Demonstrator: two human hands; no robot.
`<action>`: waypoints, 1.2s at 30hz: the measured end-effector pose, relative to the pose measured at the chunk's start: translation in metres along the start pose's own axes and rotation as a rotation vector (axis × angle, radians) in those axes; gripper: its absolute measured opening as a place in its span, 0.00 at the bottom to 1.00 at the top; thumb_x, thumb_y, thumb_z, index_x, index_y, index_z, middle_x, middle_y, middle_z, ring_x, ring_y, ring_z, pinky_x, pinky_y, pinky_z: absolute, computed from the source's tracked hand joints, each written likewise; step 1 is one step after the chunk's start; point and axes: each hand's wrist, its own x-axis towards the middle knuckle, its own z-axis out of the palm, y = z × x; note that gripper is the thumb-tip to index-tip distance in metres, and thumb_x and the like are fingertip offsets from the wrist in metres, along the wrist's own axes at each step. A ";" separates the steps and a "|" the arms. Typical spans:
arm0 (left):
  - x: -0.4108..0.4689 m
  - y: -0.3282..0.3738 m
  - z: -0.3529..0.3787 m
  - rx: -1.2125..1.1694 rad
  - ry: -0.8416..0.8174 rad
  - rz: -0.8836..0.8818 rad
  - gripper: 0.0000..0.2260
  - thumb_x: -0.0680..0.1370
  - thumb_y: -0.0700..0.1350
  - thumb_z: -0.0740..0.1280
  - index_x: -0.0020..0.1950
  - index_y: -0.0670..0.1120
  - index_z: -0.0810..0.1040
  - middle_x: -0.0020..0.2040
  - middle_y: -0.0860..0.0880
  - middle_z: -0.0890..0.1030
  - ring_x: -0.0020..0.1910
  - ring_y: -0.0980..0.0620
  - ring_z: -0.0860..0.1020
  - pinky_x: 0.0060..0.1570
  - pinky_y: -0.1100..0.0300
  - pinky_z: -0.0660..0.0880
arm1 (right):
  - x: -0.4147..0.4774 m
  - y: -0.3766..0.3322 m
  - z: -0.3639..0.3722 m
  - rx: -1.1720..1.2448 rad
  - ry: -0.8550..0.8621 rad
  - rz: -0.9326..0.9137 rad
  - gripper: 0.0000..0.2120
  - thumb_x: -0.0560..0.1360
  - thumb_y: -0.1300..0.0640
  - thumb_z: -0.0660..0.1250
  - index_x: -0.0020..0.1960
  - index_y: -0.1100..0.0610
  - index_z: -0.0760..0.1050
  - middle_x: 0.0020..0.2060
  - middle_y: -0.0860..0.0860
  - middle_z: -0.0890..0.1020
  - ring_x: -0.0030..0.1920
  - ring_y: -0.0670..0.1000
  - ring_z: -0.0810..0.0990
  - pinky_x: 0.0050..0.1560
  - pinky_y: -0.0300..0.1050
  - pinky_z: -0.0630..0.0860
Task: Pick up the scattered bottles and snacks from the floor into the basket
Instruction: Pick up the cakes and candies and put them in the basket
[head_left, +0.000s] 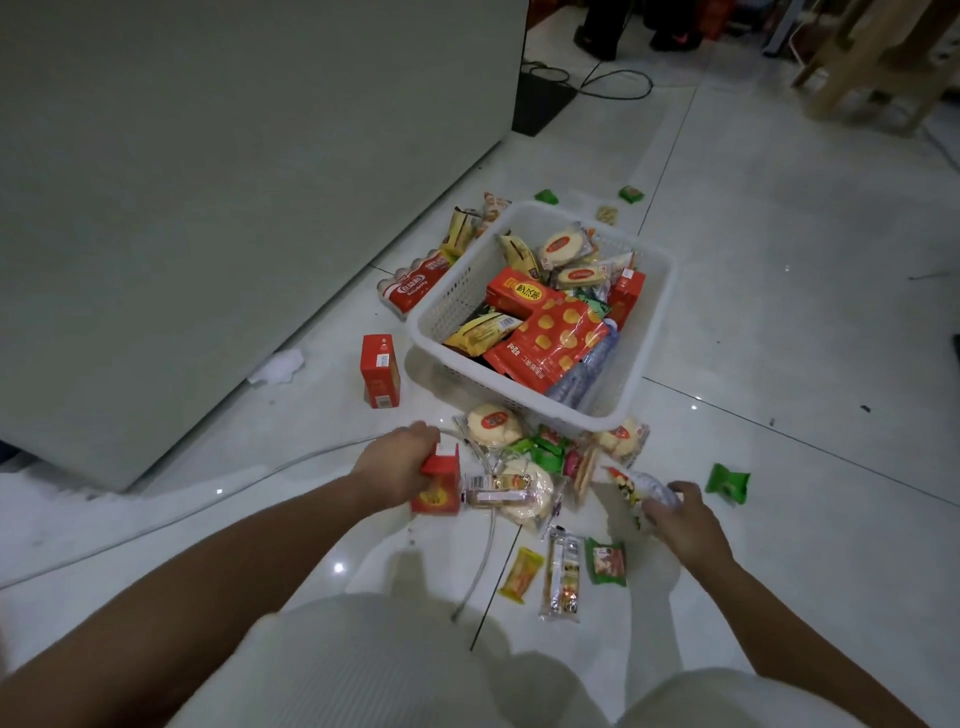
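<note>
The left hand (400, 462) has its fingers curled round a small red carton (436, 486), held low over the tiled floor (779, 322). The yellow emblem on the carton's face is too blurred to read. The right hand (680, 519) grips a clear packet (641, 486) with yellow and red print, also blurred.

Just beyond both hands stands the white basket (452, 301), already well filled. On top lies a red crisp bag (550, 338) patterned with yellow crisps, with white Chinese characters along one edge. Beside it is a red box (519, 293) whose yellow oval label carries dark Chinese characters. A clear water bottle (587, 369) rests against the near wall.

A second red carton (380, 371) stands upright on the floor left of the basket. Behind it lies a multipack of small bottles (415, 283) with a red label whose white lettering cannot be made out. Round cracker packs (493, 426), green sachets (727, 483) and a yellow sachet (521, 574) lie scattered near the hands.
</note>
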 end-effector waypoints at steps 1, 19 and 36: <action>0.002 0.002 -0.011 -0.117 0.015 -0.055 0.18 0.73 0.48 0.70 0.60 0.46 0.72 0.56 0.48 0.76 0.55 0.48 0.76 0.52 0.55 0.75 | -0.002 -0.006 -0.009 0.070 0.058 -0.010 0.29 0.67 0.44 0.64 0.64 0.57 0.67 0.56 0.61 0.77 0.52 0.59 0.76 0.52 0.50 0.72; 0.065 0.060 -0.100 -0.946 0.015 -0.372 0.32 0.79 0.61 0.56 0.76 0.41 0.58 0.74 0.43 0.63 0.72 0.42 0.63 0.70 0.49 0.63 | 0.011 -0.184 -0.036 0.055 -0.020 -0.405 0.32 0.78 0.39 0.52 0.77 0.48 0.46 0.77 0.55 0.49 0.76 0.58 0.49 0.74 0.56 0.51; 0.002 0.025 0.063 0.041 -0.330 0.229 0.42 0.76 0.59 0.64 0.78 0.45 0.41 0.78 0.43 0.41 0.77 0.43 0.43 0.75 0.51 0.48 | -0.057 0.009 0.083 -0.335 -0.313 -0.278 0.67 0.47 0.15 0.53 0.77 0.51 0.45 0.76 0.53 0.49 0.76 0.56 0.47 0.72 0.53 0.59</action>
